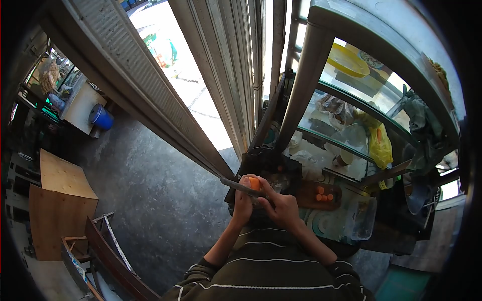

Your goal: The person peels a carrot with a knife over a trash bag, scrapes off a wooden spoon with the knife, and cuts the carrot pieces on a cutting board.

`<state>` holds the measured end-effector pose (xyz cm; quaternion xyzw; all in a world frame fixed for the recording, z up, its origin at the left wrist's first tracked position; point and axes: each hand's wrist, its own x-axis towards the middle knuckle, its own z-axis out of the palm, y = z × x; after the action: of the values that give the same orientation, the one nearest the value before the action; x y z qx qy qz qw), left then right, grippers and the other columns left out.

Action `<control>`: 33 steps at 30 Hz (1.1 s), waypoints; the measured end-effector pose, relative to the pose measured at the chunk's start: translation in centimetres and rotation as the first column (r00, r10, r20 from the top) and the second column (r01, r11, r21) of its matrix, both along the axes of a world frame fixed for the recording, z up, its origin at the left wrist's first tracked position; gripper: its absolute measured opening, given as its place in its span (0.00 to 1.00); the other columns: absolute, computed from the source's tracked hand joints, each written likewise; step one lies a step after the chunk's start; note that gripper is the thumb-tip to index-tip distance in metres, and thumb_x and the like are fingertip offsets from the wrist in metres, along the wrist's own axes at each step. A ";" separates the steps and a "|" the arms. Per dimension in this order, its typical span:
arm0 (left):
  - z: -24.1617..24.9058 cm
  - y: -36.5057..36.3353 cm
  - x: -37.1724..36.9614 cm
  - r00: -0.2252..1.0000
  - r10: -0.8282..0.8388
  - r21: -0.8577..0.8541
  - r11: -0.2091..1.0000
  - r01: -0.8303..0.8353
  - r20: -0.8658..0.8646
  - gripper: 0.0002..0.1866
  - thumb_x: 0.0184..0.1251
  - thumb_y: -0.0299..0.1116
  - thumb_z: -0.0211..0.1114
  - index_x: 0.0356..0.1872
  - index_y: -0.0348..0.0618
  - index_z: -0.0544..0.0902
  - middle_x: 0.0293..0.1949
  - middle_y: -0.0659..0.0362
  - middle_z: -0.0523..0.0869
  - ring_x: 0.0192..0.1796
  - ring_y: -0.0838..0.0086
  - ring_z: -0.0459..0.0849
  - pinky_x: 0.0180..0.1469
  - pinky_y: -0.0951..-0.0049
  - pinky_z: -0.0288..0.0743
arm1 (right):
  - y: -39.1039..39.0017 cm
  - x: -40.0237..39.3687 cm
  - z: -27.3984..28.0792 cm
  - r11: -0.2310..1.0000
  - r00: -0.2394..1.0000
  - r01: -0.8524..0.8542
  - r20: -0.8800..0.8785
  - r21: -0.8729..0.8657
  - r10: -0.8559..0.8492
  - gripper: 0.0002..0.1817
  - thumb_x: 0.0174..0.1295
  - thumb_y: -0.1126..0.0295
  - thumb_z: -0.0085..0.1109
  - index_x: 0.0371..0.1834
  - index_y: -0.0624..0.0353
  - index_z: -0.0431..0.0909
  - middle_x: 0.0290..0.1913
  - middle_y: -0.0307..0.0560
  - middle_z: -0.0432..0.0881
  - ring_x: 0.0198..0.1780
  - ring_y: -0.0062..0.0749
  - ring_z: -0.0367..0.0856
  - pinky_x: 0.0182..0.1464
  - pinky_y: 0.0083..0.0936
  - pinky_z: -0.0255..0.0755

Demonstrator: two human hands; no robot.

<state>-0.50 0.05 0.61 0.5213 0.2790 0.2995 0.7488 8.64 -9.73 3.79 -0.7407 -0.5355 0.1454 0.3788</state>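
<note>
My left hand (243, 204) is closed around an orange carrot (255, 183), whose rounded end shows between the fingers. A knife (235, 185) lies across the carrot, its dark blade pointing out to the left. My right hand (282, 204) grips the knife near its handle end, with the fingers reaching over the carrot; the handle itself is mostly hidden. Both hands are close together in front of my body, over a dark plastic bag (286, 165). To the right, several carrot pieces (321, 196) lie on a brown cutting board (306, 195).
A clear plastic container (363, 216) stands beside the board. Behind it rises a glass display case (346, 125) holding a yellow plastic bag (379, 145). Metal shutter posts (211, 65) stand ahead. On the left are a wooden box (63, 218) and a blue bucket (101, 117).
</note>
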 end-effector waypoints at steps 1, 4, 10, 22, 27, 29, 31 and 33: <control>0.1 0.0 0.0 1.000 0.000 0.001 1.000 0.000 0.001 0.21 0.73 0.47 0.36 0.42 0.40 0.71 0.35 0.62 0.71 0.38 0.84 0.70 0.42 0.83 0.66 | 0.0 -0.2 -0.2 0.999 1.000 0.013 -0.011 0.039 -0.013 0.29 0.60 0.56 0.51 0.65 0.46 0.60 0.23 0.52 0.79 0.22 0.45 0.78 0.23 0.33 0.70; 0.5 -0.2 0.1 1.000 0.001 0.013 1.000 -0.002 0.028 0.20 0.73 0.47 0.37 0.42 0.40 0.71 0.34 0.64 0.71 0.35 0.85 0.69 0.39 0.84 0.65 | 0.2 -0.3 -0.4 0.993 0.998 0.052 -0.032 0.105 -0.049 0.28 0.60 0.58 0.52 0.64 0.48 0.61 0.24 0.55 0.78 0.22 0.46 0.78 0.24 0.31 0.69; -0.1 -0.5 0.1 1.000 0.009 -0.028 1.000 -0.009 -0.016 0.20 0.72 0.48 0.37 0.44 0.43 0.71 0.31 0.65 0.73 0.33 0.87 0.71 0.37 0.85 0.67 | -0.1 0.3 0.7 0.999 0.999 0.021 -0.028 0.038 -0.020 0.27 0.60 0.57 0.52 0.63 0.45 0.62 0.26 0.49 0.80 0.23 0.43 0.79 0.23 0.32 0.70; 0.9 -0.5 0.1 1.000 -0.014 0.001 1.000 0.014 -0.008 0.18 0.71 0.45 0.38 0.43 0.42 0.70 0.30 0.68 0.70 0.27 0.90 0.66 0.28 0.89 0.61 | 0.1 0.2 1.0 0.992 0.999 0.035 -0.038 0.119 -0.031 0.24 0.60 0.60 0.52 0.62 0.42 0.65 0.25 0.48 0.78 0.22 0.41 0.78 0.22 0.32 0.69; 1.0 -0.3 -0.1 1.000 0.006 0.049 0.999 -0.005 -0.019 0.16 0.70 0.42 0.38 0.45 0.42 0.69 0.30 0.67 0.71 0.28 0.89 0.68 0.28 0.89 0.62 | 0.4 0.3 1.1 0.992 0.998 0.040 -0.047 0.118 -0.035 0.24 0.60 0.61 0.53 0.61 0.41 0.67 0.24 0.47 0.78 0.22 0.40 0.78 0.23 0.30 0.69; 1.6 -0.1 -0.2 0.999 -0.031 -0.085 0.996 0.033 0.029 0.17 0.70 0.43 0.38 0.45 0.41 0.69 0.31 0.66 0.72 0.29 0.88 0.69 0.30 0.88 0.64 | 0.4 0.7 1.0 0.988 0.999 0.011 -0.046 0.155 -0.004 0.22 0.59 0.60 0.53 0.59 0.41 0.69 0.24 0.46 0.78 0.22 0.39 0.77 0.23 0.30 0.69; 1.8 0.2 -0.3 0.995 -0.062 -0.216 0.973 0.078 0.081 0.17 0.70 0.43 0.38 0.45 0.41 0.69 0.32 0.65 0.73 0.30 0.88 0.71 0.31 0.88 0.65 | 0.2 1.0 1.2 0.990 0.998 0.001 -0.056 0.140 0.007 0.22 0.59 0.60 0.54 0.59 0.40 0.69 0.24 0.46 0.78 0.22 0.39 0.78 0.23 0.30 0.69; 1.4 0.5 -0.4 0.990 -0.125 -0.109 0.985 0.131 0.062 0.18 0.70 0.44 0.38 0.44 0.40 0.69 0.34 0.63 0.74 0.33 0.85 0.73 0.34 0.85 0.68 | 0.2 1.0 1.3 0.992 0.998 -0.007 -0.063 0.126 0.015 0.21 0.59 0.60 0.54 0.58 0.40 0.70 0.24 0.46 0.78 0.22 0.38 0.78 0.23 0.29 0.69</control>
<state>-0.91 0.57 2.05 0.4867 0.2407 0.2487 0.8021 9.64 -9.51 5.12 -0.7074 -0.5352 0.1372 0.4408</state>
